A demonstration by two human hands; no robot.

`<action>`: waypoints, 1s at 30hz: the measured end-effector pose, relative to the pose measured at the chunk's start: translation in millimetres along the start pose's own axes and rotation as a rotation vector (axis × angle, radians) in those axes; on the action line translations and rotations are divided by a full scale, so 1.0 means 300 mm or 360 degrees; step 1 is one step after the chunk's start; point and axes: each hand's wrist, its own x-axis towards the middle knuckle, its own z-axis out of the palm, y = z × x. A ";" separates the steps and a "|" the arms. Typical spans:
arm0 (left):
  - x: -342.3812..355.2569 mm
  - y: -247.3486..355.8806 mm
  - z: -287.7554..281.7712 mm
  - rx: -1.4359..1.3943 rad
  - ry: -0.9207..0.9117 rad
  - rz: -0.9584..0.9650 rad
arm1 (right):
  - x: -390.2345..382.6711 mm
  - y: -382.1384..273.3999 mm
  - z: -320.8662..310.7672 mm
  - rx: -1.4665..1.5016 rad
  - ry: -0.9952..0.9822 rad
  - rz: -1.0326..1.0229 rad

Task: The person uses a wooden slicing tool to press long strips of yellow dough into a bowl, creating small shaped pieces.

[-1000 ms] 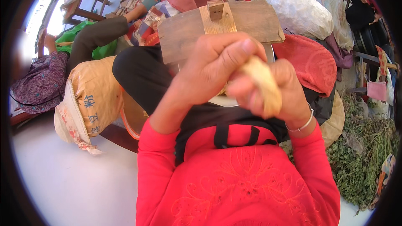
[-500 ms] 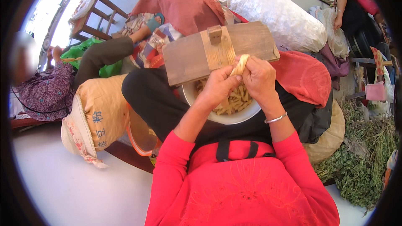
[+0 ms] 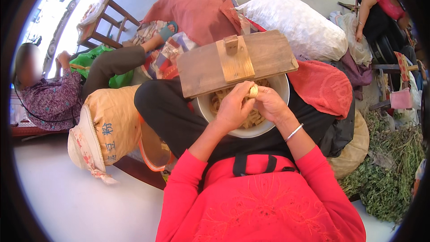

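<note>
Between my two hands is a small yellow bundle of strands, which looks folded or twisted. My left hand has its fingers closed on it from the left, and my right hand pinches it from the right. Just below my hands a white bowl rests in my lap, holding tan twisted pieces. A wooden board with a paler cross strip and a small block lies over the bowl's far side, hiding part of it.
A red towel hangs over my right knee. A stuffed tan sack with a pale hat stands at left. Beyond lie a white sack and reddish cloth. Dried plants are at right. Other people sit left and far right.
My hands have come down and closer to me, and the yellow bundle shows less between my fingers. The view has shifted slightly.
</note>
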 end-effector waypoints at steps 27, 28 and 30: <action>-0.026 0.010 -0.111 0.0687 0.0186 0.0298 | -0.013 -0.248 0.106 -0.1230 0.0074 -0.0603; -0.007 0.007 -0.103 0.0618 0.0188 0.0292 | -0.006 -0.255 0.109 -0.1333 -0.0001 -0.0520; 0.026 0.001 -0.091 0.0492 0.0196 0.0271 | 0.010 -0.284 0.107 -0.1381 -0.0130 -0.0233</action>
